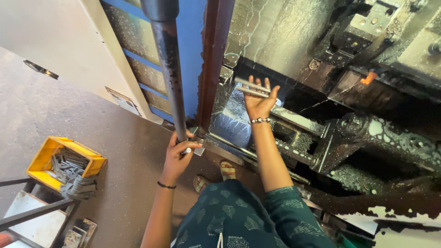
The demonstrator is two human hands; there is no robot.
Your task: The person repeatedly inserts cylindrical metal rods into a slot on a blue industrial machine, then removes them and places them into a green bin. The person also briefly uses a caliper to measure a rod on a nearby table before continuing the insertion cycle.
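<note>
Right now the left hand (180, 151) grips the door handle (171, 82) while the right hand (259, 103), at one o'clock, clutches two metal rods (251, 88) that could slip into the wet machine bed (294, 133).

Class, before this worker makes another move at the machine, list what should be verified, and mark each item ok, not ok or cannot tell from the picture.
1. Right hand has a firm hold on the metal rods: ok, fingers wrap them.
2. Left hand grips the door handle bar: ok.
3. Machine interior stopped: cannot tell.
4. Wet metal surfaces inside, slip risk: not ok, liquid shows.
5. Feet protected: not ok, open sandals.
6. Yellow bin of parts out of the way: ok, it sits off to the left.
</note>
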